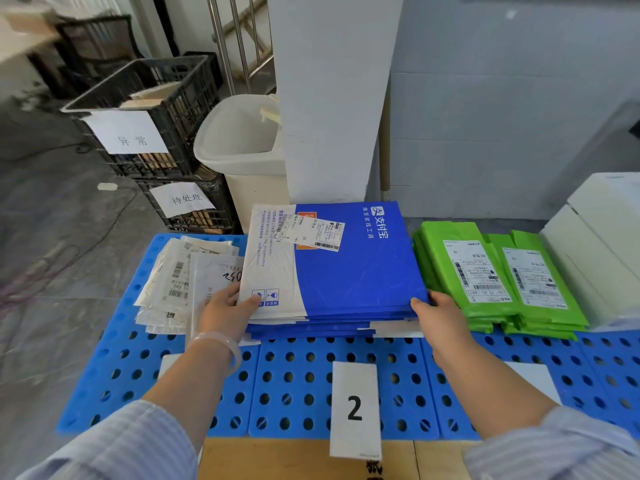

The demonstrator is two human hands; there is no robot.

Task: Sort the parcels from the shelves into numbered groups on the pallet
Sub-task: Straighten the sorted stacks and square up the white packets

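Together, the left hand and the right hand grasp the near corners of the top parcel. Each has its thumb laid on the upper face and its fingers tucked out of sight below the edge. A pale bangle circles the left wrist.

Crowding the left hand is a loose pile of white parcels, one of which touches its knuckles. Just beside the right hand stand two stacks of green parcels, with white boxes beyond them. Behind rise a white pillar, a white bin and two black crates with paper signs.

The top parcel lies between the hands on a stack of blue parcels, in the middle of the pallet. A card printed "2" sits nearer the person, between the forearms.

The top parcel is a flat, glossy mailer, blue with a curved white panel and a shipping label. The green ones are shiny plastic bags, and the white ones are crinkled. The pallet is blue plastic pierced with round holes, and brown cardboard shows at its near edge.
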